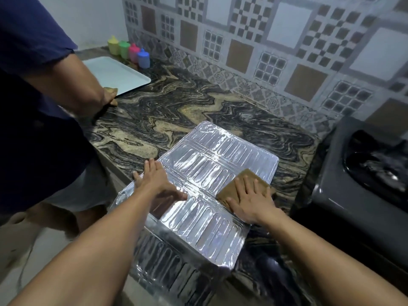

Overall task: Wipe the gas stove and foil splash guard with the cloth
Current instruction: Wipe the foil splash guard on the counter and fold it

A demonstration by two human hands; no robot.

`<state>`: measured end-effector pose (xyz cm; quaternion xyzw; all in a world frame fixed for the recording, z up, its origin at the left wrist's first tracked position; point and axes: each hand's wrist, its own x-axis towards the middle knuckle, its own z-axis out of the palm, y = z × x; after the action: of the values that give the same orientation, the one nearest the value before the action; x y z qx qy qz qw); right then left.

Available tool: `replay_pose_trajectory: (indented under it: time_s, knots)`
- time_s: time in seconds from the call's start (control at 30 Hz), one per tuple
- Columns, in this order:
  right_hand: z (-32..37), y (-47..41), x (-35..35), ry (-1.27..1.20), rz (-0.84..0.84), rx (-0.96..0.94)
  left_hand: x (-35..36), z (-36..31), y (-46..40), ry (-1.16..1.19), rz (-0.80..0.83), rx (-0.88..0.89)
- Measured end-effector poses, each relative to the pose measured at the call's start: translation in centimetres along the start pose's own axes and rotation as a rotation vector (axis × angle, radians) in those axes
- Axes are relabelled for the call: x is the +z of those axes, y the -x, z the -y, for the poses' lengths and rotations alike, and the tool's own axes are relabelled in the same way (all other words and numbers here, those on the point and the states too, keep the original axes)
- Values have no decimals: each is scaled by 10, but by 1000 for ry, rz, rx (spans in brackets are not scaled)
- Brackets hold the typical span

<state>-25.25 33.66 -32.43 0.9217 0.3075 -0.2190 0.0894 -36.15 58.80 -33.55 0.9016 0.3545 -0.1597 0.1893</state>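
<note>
The foil splash guard (205, 173) lay flat on the counter (176, 111), overhanging its front edge, so the left hand (157, 181) pressed it steady, fingers straight. The right hand (251, 198) flattened the cloth (245, 182) at 3 o'clock on the guard, apparently mid-wipe. The gas stove (353, 184) sat beyond, also at 3 o'clock.

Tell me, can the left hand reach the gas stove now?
Probably not directly. The left hand presses the foil splash guard's left side, while the gas stove is far right, beyond the right hand on the cloth.
</note>
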Motion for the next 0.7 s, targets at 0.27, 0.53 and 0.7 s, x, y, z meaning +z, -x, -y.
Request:
replay_pose_trajectory:
  time_s: [0.27, 0.53, 0.7]
  knots:
    - [23, 38, 8, 2, 3, -90, 0, -2, 3, 4, -3, -6]
    - [47, 47, 34, 27, -53, -98, 5, -4, 10, -14, -118, 42]
    - [20, 15, 11, -38, -29, 12, 11, -18, 12, -115, -275, 137]
